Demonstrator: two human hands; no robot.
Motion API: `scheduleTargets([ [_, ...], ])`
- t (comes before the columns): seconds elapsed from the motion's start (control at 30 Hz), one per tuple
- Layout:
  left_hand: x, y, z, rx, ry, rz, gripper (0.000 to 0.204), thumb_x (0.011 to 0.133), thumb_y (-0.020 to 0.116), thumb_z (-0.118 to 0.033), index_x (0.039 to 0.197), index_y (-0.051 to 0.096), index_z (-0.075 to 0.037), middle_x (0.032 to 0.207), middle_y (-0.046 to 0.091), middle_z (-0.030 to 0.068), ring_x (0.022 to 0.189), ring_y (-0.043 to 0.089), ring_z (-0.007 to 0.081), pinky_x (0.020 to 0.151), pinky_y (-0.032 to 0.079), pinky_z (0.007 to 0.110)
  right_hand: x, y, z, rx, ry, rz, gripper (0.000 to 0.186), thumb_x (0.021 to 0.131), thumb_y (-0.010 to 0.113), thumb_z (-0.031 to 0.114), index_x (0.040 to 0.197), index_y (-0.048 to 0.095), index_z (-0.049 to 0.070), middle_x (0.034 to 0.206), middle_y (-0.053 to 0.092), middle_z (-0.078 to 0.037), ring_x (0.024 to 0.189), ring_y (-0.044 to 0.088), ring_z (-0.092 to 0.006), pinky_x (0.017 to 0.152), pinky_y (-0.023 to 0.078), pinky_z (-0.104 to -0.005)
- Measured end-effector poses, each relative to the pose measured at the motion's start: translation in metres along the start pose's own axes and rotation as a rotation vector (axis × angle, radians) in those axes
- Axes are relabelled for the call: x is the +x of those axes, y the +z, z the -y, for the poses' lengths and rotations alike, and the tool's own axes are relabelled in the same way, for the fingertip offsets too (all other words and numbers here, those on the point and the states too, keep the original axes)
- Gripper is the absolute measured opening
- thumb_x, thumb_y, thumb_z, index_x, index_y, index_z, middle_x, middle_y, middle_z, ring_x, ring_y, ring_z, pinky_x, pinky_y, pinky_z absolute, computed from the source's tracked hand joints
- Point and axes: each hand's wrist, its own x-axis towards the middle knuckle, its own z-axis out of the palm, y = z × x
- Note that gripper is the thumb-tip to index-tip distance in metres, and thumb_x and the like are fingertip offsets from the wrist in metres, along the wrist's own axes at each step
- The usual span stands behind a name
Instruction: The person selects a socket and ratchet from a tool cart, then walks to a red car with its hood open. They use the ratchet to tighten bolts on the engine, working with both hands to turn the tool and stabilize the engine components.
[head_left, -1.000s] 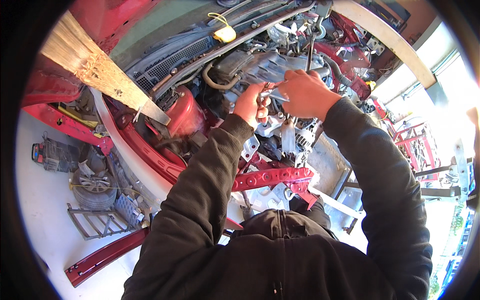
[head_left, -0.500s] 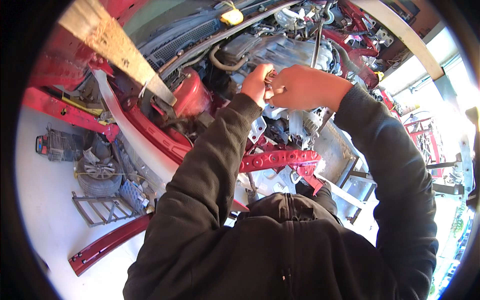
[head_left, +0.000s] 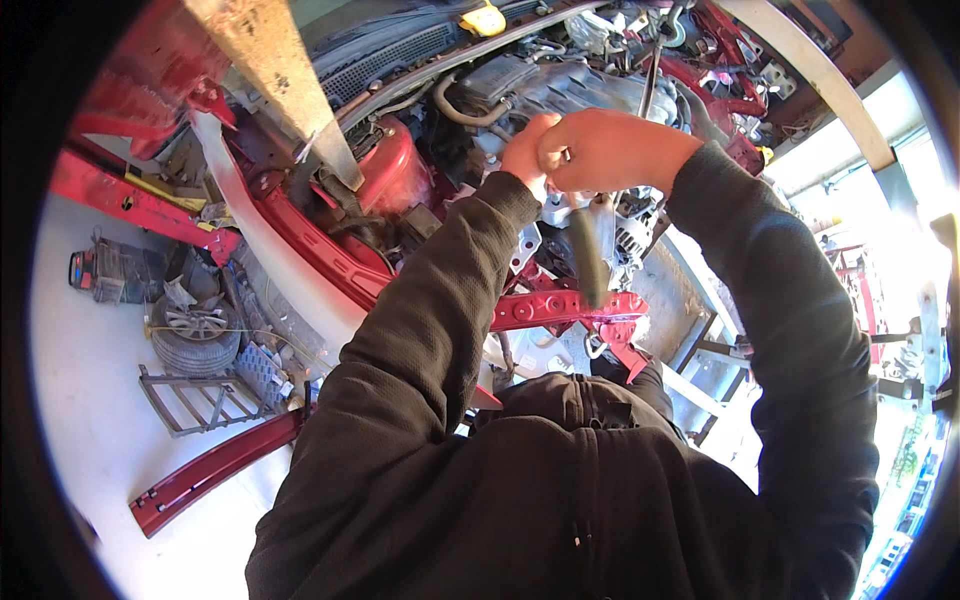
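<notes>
Both hands meet over the engine bay, just in front of the grey engine cover [head_left: 560,88]. My left hand [head_left: 525,155] is closed, its grip mostly hidden behind my right hand [head_left: 610,150], which is also closed, with curled fingers against the left; what they hold cannot be made out. A blurred, dark olive elongated object [head_left: 586,250] hangs below them, its top hidden near my fingers. Around it are metal engine parts [head_left: 628,230] and a red front crossmember [head_left: 545,308]. A thin metal rod [head_left: 650,78] stands behind my right hand.
A wooden beam [head_left: 260,70] slants into the bay at left, beside a red strut tower [head_left: 390,165]. A yellow tag [head_left: 483,18] lies near the cowl. On the floor are a wheel [head_left: 195,350], a black case [head_left: 115,272], a metal rack [head_left: 190,400] and a loose red bar [head_left: 210,470].
My two hands have drawn closer, the right now covering the small metal piece seen between them earlier. The blurred dark object has appeared below them. The whole view has shifted slightly.
</notes>
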Motion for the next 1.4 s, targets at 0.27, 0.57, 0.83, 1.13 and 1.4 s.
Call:
scheduleTargets([
  [0.27,0.007,0.011,0.05,0.213,0.292,-0.219,0.059,0.113,0.051,-0.065,0.104,0.06,-0.007,0.085,0.063,0.0037,0.065,0.056,0.0138,0.057,0.045,0.033,0.023,0.019,-0.03,-0.124,0.046,-0.358,0.033,0.091,0.075,0.015,0.121,0.064,0.004,0.105,0.077,-0.026,0.104,0.073,-0.0488,0.088,0.057,-0.0578],
  [0.57,-0.013,-0.03,0.035,0.858,0.397,-0.459,0.045,0.098,0.066,-0.035,0.128,0.07,-0.001,0.127,0.072,0.024,0.116,0.072,0.0368,0.1,0.059,0.046,0.041,0.001,-0.014,-0.344,0.139,-0.079,0.053,0.092,0.081,0.049,0.11,0.076,-0.001,0.117,0.076,-0.027,0.116,0.072,-0.0444,0.097,0.056,-0.0555],
  [0.83,-0.048,-0.04,0.039,2.145,-0.218,-0.419,0.113,0.088,0.079,-0.064,0.171,0.035,-0.001,0.176,0.036,0.0307,0.163,0.036,0.0458,0.13,0.027,0.06,0.038,0.008,-0.025,-0.18,0.026,-0.139,0.04,0.091,0.085,0.035,0.111,0.074,0.002,0.105,0.075,-0.024,0.105,0.071,-0.0467,0.09,0.054,-0.0556],
  [1.13,-0.045,-0.042,0.029,2.212,-0.318,-0.32,0.12,0.088,0.075,-0.078,0.173,0.035,-0.003,0.176,0.04,0.0251,0.16,0.043,0.0383,0.125,0.028,0.066,0.032,0.008,-0.019,-0.257,0.137,-0.115,0.052,0.096,0.08,0.047,0.11,0.073,-0.003,0.105,0.075,-0.027,0.105,0.071,-0.0489,0.09,0.054,-0.0573],
  [1.4,-0.046,-0.034,0.02,2.21,-0.352,-0.321,0.119,0.084,0.077,-0.079,0.17,0.04,-0.004,0.171,0.047,0.0234,0.151,0.053,0.0349,0.122,0.031,0.065,0.035,0.009,-0.014,-0.292,0.167,-0.12,0.04,0.099,0.079,0.037,0.119,0.073,0.004,0.109,0.076,-0.025,0.11,0.072,-0.0462,0.092,0.055,-0.0566],
])
